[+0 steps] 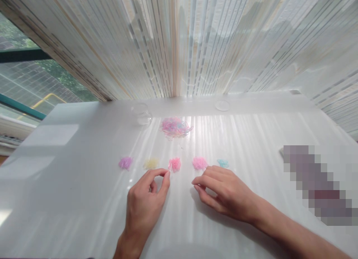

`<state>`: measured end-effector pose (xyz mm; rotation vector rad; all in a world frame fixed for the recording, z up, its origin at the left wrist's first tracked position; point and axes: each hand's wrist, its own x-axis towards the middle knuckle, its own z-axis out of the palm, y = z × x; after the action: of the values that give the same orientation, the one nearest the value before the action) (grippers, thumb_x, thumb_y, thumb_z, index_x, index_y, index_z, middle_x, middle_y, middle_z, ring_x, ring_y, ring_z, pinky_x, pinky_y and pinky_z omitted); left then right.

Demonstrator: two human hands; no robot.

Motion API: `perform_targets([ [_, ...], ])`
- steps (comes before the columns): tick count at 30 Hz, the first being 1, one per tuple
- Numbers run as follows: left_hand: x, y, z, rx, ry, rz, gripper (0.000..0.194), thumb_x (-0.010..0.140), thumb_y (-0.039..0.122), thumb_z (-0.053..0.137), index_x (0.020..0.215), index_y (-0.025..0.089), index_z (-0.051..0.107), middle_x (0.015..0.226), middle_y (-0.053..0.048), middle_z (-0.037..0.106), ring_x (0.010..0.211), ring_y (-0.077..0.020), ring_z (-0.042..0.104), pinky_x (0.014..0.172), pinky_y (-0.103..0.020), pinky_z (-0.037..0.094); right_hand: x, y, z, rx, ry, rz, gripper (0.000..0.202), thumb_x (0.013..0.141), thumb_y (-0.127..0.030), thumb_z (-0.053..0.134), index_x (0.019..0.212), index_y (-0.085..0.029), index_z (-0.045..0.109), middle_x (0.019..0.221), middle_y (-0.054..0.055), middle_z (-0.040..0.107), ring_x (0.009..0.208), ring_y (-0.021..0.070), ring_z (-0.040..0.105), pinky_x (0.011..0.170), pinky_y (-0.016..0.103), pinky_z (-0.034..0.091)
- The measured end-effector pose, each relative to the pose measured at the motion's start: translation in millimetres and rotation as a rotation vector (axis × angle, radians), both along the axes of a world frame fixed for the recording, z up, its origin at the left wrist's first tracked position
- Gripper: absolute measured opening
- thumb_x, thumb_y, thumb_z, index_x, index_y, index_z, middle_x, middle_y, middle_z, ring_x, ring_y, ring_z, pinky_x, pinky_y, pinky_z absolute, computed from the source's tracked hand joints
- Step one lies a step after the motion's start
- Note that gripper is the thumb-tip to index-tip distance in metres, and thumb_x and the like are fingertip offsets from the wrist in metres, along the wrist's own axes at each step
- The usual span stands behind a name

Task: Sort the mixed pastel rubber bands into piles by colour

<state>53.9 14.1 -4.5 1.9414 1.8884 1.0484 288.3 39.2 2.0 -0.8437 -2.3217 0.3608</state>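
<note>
Bench (69, 214) carries colour piles (199, 163); sorting appears in hand, left hand (147, 197) (at red pile (176, 164)) and right hand (225, 190) pinched closed, contents indiscernible, next move likely requiring precise release.

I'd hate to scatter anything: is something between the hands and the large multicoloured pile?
Yes, low piles: the coral pile beyond the left hand, the light pink pile beyond the right hand. Bare table shows between those two.

2 green bars (22, 55) cross the window (16, 78) beside the curtain (156, 39).
</note>
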Motion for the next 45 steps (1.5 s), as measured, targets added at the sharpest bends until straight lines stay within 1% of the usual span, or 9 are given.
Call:
perform_targets([
  [4,1.4,6.0,-1.1,-0.063,0.021,0.089,0.018,0.091,0.04,0.069,0.084,0.026,0.078,0.05,0.009,0.044,0.042,-0.0103,0.044,0.051,-0.023,0.04,0.2,0.4,-0.7,-0.016,-0.021,0.027,0.024,0.105,-0.016,0.047,0.094,-0.016,0.069,0.069,0.001,0.061,0.063,0.0158,0.052,0.061,0.029,0.042],
  [15,2.0,10.5,-0.6,-0.054,0.075,0.126,0.023,0.089,0.041,0.065,0.088,0.026,0.082,0.051,0.007,0.045,0.045,-0.0109,0.043,0.055,-0.024,0.04,1.5,-0.9,2.3,-0.021,-0.044,0.054,0.024,0.103,-0.014,0.049,0.093,-0.015,0.071,0.069,0.001,0.06,0.063,0.0158,0.051,0.063,0.028,0.041],
  [19,3.0,11.1,4.8,-0.164,0.055,0.163,0.025,0.085,0.046,0.065,0.083,0.027,0.081,0.049,0.007,0.042,0.044,-0.012,0.043,0.054,-0.025,0.039,1.3,-1.0,3.2,-0.031,-0.059,0.061,0.025,0.103,-0.015,0.05,0.092,-0.015,0.072,0.069,0.001,0.06,0.063,0.0161,0.051,0.063,0.029,0.041],
  [23,0.3,13.9,14.7,-0.347,0.065,0.17,0.027,0.082,0.052,0.065,0.079,0.028,0.078,0.048,0.006,0.04,0.044,-0.0141,0.044,0.053,-0.026,0.038,1.6,-1.2,2.5,-0.028,-0.069,0.058,0.024,0.102,-0.014,0.051,0.091,-0.015,0.072,0.069,0.001,0.06,0.063,0.0162,0.051,0.063,0.03,0.041],
  [28,1.3,25.2,21.4,-0.495,0.155,0.12,0.029,0.084,0.053,0.06,0.084,0.031,0.079,0.051,0.004,0.049,0.049,-0.018,0.05,0.056,-0.028,0.04,1.7,-1.0,0.7,-0.017,-0.077,0.057,0.025,0.102,-0.014,0.05,0.09,-0.016,0.071,0.068,0.001,0.059,0.062,0.016,0.049,0.063,0.03,0.041],
  [35,-2.8,26.4,21.3,-0.432,0.1,0.111,0.037,0.09,0.054,0.053,0.094,0.03,0.081,0.062,0.001,0.067,0.054,-0.0193,0.06,0.056,-0.029,0.043,3.2,1.0,3.0,-0.014,-0.065,0.057,0.023,0.103,-0.014,0.049,0.092,-0.017,0.069,0.069,0.001,0.059,0.063,0.0159,0.051,0.063,0.029,0.041],
  [38,-10.1,19.7,19.3,-0.356,0.075,0.112,0.036,0.088,0.052,0.054,0.098,0.029,0.081,0.061,0.002,0.067,0.05,-0.0182,0.059,0.053,-0.029,0.044,7.7,6.3,4.0,0.005,-0.013,-0.003,0.021,0.103,-0.013,0.05,0.095,-0.016,0.069,0.072,0.002,0.062,0.065,0.0164,0.053,0.062,0.03,0.043],
  [42,-15.2,13.3,15.7,-0.277,0.079,0.092,0.035,0.087,0.05,0.058,0.102,0.028,0.08,0.05,0.006,0.054,0.043,-0.0167,0.052,0.052,-0.029,0.044,17.9,18.3,4.4,0.034,0.094,-0.171,0.015,0.101,-0.011,0.056,0.102,-0.017,0.07,0.082,0.005,0.068,0.073,0.018,0.06,0.066,0.031,0.05],
  [45,-12.6,13.0,11.9,-0.27,0.073,0.058,0.033,0.087,0.046,0.059,0.105,0.027,0.08,0.051,0.007,0.052,0.042,-0.0158,0.05,0.054,-0.028,0.044,27.7,28.0,2.4,0.049,0.117,-0.302,0.018,0.101,-0.011,0.055,0.106,-0.019,0.07,0.088,0.006,0.07,0.08,0.0199,0.064,0.07,0.032,0.054],
])
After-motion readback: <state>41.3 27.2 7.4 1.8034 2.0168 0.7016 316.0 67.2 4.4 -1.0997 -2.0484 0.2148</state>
